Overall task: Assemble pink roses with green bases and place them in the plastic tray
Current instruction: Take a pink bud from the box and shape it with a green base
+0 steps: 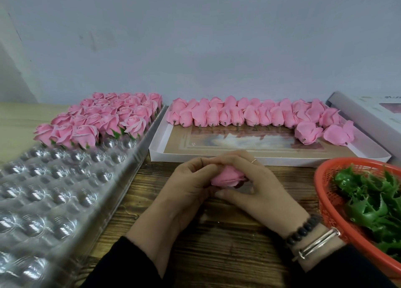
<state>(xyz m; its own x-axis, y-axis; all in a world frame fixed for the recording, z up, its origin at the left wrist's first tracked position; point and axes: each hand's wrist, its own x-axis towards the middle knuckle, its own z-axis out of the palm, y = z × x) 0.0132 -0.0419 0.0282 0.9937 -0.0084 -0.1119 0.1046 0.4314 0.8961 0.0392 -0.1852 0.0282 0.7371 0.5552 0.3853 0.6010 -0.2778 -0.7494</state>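
A pink rose head (225, 178) is held between both hands above the wooden table. My left hand (188, 190) grips it from the left, and my right hand (253, 185) curls its fingers over it from the right. A green base on this rose is not visible. The clear plastic tray (56, 192) with round cups lies at the left; its far rows hold several finished roses with green bases (97, 118). Loose pink rose heads (256, 114) lie in rows in a shallow white box (158, 151) behind my hands. Green bases (368, 201) fill an orange basket (321, 179) at the right.
A white carton (373, 112) lies at the far right behind the box. A pale wall stands close behind everything. The dark wooden table (217, 240) shows between the tray and the basket.
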